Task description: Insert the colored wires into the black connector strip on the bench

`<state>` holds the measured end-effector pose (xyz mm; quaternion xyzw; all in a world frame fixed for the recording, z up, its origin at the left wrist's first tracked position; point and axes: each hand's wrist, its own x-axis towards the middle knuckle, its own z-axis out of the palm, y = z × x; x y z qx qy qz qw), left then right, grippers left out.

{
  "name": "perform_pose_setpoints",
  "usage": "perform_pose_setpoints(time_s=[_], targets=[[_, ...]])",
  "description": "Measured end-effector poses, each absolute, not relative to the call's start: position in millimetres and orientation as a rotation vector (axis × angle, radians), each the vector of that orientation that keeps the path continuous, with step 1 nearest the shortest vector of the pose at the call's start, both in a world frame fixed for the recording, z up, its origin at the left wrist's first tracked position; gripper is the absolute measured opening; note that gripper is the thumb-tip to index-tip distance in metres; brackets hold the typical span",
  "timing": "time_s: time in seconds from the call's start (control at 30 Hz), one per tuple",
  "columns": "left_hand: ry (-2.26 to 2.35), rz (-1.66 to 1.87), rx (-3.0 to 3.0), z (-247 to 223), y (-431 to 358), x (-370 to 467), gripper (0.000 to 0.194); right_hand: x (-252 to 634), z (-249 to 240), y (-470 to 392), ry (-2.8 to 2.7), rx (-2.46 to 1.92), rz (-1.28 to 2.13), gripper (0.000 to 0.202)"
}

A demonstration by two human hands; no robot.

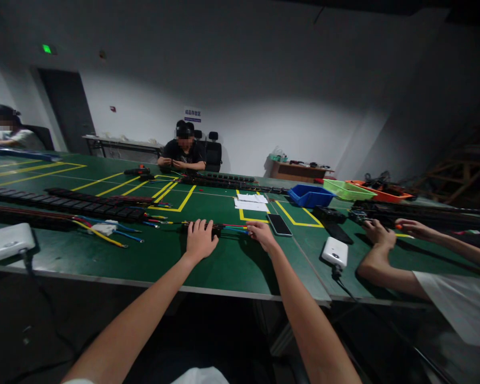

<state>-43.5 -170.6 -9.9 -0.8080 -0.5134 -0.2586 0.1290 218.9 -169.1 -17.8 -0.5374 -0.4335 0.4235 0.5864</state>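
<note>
My left hand (201, 238) lies over the black block (217, 230) on the green table (232, 266), gripping or merely pressing I can't tell, presumably bracing it while my right hand (261, 234) pinches its coloured wires (234, 227) out straight.

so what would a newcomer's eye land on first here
Probably the left hand over a dark block and the right hand pinching coloured wires, mid-picture at the green table. Next, likely the blue bin, lime bin and orange bin, bright, further back on the right.
</note>
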Motion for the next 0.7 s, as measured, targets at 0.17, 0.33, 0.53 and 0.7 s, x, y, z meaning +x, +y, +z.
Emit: perform_pose_setpoints(time_s=[0.17,0.33,0.53,0.7], targets=[[-1.493,-0.737,-2.365,-10.5,-168.8,-44.1,0.056,219.1,-16.9,-170.3,-1.042,-1.284,0.951,0.023],[-1.483,-0.741,-2.357,-10.8,-168.6,-44.3,0.056,220.1,-16.1,-170.6,-1.064,-1.326,0.897,0.022],[-1.488,-0.717,-2.376,-8.2,-170.1,-44.4,0.057,219.6,-16.2,-170.9,-1.125,-1.335,0.848,0.028],[-1.484,-0.724,-2.368,-8.7,-170.0,-43.9,0.057,221.1,-19.8,-169.0,-1.197,-1.388,0.748,0.026]])
